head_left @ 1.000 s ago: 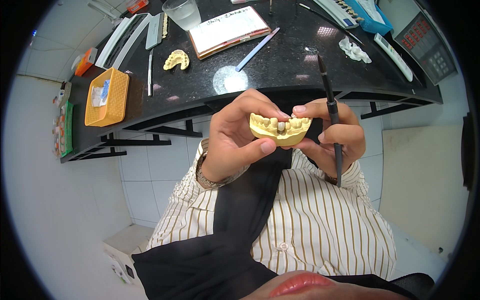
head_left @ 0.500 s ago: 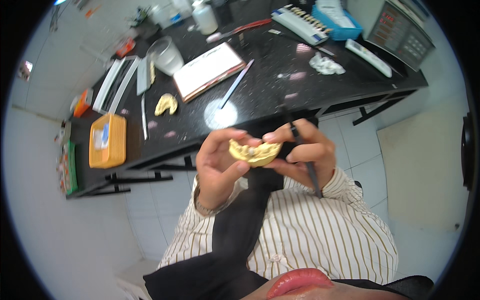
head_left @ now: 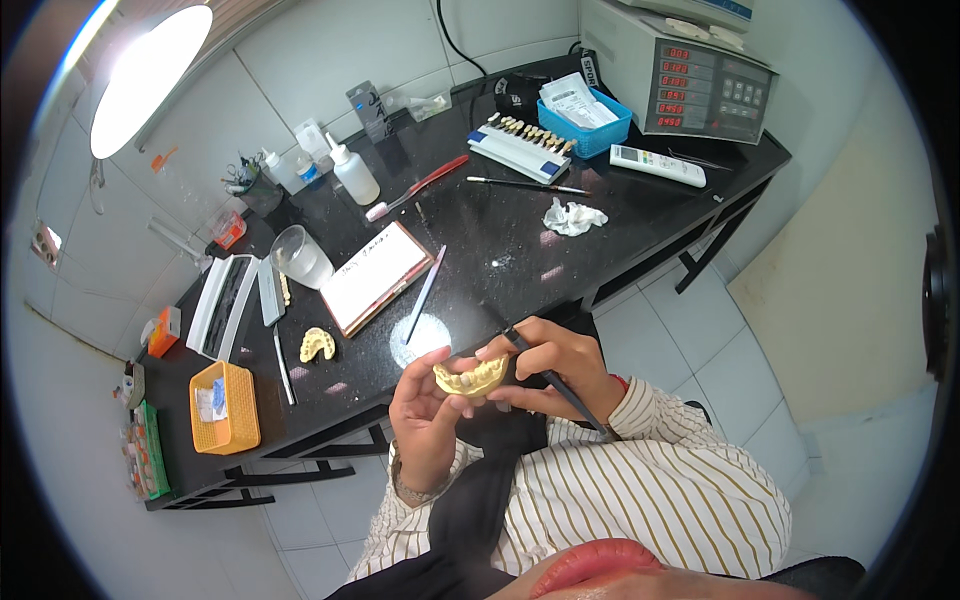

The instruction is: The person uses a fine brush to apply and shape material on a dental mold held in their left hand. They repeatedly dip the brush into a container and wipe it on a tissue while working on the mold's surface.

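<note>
Just off the desk's front edge, a yellow plaster dental cast (head_left: 474, 381) with a row of teeth is held up between both hands. One pale, whitish tooth stands out in its row. My left hand (head_left: 428, 412) grips the cast's left end between thumb and fingers. My right hand (head_left: 556, 368) pinches the other end and also holds a dark slim-handled tool (head_left: 566, 393) slanting across its fingers. The far tip of that tool is blurred. A second yellow dental cast (head_left: 318, 345) lies on the black desk (head_left: 480, 240), to the left of my hands.
Behind the hands lie a pale pencil-like stick (head_left: 425, 295) and a notepad (head_left: 375, 277). A clear cup (head_left: 302, 257) and an orange basket (head_left: 224, 408) stand left. Farther back are a tooth shade guide (head_left: 520, 149), crumpled tissue (head_left: 574, 217), a blue basket (head_left: 584, 120) and a grey machine (head_left: 690, 80).
The head view has shifted upward, bringing the lamp and back wall in; desk and hands appear lower. Both hands keep hold of the dental cast, and the dark tool stays in my right hand.
</note>
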The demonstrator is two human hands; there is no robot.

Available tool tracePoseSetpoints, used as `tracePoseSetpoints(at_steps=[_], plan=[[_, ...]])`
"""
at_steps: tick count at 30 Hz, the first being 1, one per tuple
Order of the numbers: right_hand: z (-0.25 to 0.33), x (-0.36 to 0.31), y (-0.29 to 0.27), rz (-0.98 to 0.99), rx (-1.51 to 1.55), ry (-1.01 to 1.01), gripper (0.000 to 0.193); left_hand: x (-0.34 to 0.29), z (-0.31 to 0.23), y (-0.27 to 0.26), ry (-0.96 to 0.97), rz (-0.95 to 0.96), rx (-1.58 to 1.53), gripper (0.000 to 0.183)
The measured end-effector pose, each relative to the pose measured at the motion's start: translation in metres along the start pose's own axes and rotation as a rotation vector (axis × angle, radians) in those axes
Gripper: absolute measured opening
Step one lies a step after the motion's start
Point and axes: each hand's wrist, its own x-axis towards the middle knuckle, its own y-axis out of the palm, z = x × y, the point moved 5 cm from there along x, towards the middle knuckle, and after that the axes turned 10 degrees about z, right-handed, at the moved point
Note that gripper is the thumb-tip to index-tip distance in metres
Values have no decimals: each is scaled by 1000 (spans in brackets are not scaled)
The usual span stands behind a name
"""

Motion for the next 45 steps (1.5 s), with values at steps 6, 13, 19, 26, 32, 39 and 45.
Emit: tracePoseSetpoints(at_steps=[6,13,19,26,32,39,45], plan=[[1,6,-8,97,7,-17,24,4,1,-3,20,-29,129,51],[0,21,-26,97,-78,-87,21,21,-6,-2,44,-3,150,54],[-33,44,-88,-52,-301,7,32,19,-27,-31,243,-197,413,43],[-132,83,-192,-120,-739,153,24,-10,-46,-93,405,-516,873,31],[-212,99,-233,-6,-928,277,24,-25,-59,-111,427,-618,1254,31],[-268,100,-244,79,-894,381,28,-19,-52,-121,401,-617,1364,33],[-275,92,-249,142,-840,476,30,-19,-51,-125,389,-683,1348,33]])
